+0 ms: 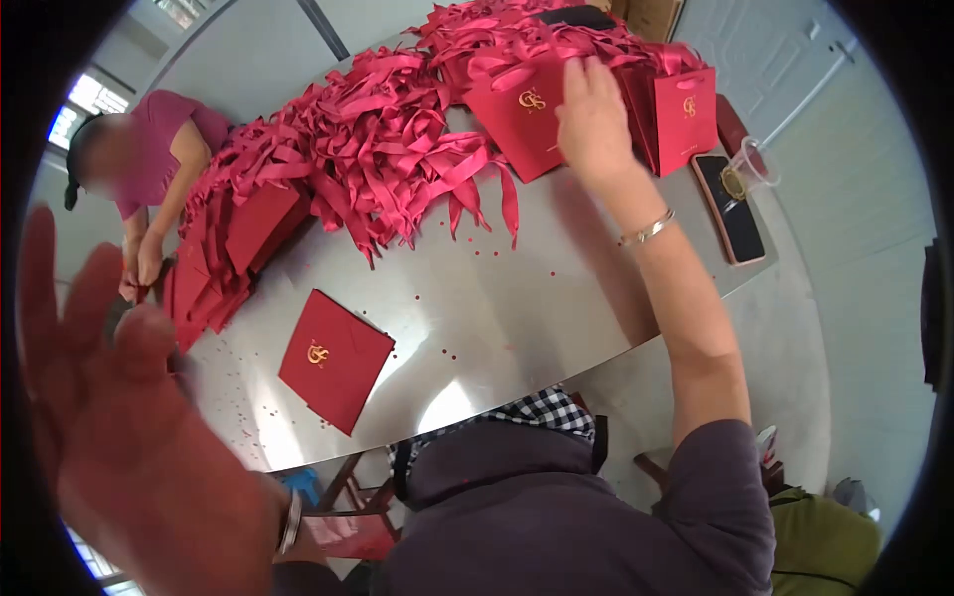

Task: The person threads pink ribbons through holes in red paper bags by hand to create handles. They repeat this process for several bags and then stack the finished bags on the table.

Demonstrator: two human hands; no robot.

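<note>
My left hand (149, 437) is raised large and close to the camera at the lower left, fingers spread, nothing in it. Farther off, my right hand (596, 129) reaches over the table with its fingers stretched out, overlapping the front of a red paper gift bag (522, 119) with a gold logo. Beside it to the right stands another red gift bag (686, 114) with the same kind of logo. A flat red bag (343, 363) lies by itself on the metal table (517, 308), its gold logo facing up.
A big heap of red ribbons (388, 139) covers the table's far side. More red bags (263, 233) are piled at the left, where another person (174, 149) works. A phone (730, 214) and a clear plastic cup (757, 164) lie at the right edge. Small red dots are scattered about.
</note>
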